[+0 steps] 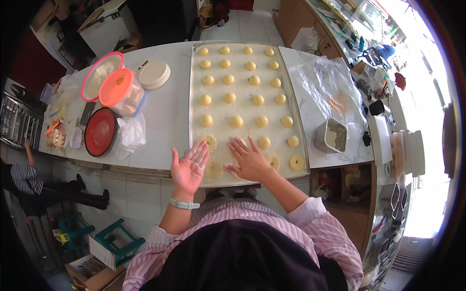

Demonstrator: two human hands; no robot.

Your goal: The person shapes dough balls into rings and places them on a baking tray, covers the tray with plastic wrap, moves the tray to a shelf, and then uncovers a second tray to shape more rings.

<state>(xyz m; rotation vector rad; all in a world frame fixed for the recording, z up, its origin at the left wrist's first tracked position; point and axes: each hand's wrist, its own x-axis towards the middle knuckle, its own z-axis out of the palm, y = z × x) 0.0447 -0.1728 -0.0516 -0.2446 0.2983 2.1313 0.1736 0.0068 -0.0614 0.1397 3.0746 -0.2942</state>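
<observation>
On the bench (pixel 165 111), rounded dough pieces (pixel 236 121) and, nearer, flattened dough rings (pixel 296 162) are set on a tray (pixel 218 109), over whose near end the left hand (pixel 190 167) is held palm up and the right hand (pixel 250 159) palm down, both with fingers outstretched, the dough beneath being partly hidden.

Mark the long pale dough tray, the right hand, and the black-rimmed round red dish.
Long pale dough tray (pixel 245 109): head view, bare patch near its middle.
Right hand (pixel 250 158): head view, back of the hand.
Black-rimmed round red dish (pixel 100 132): head view, red face.
</observation>
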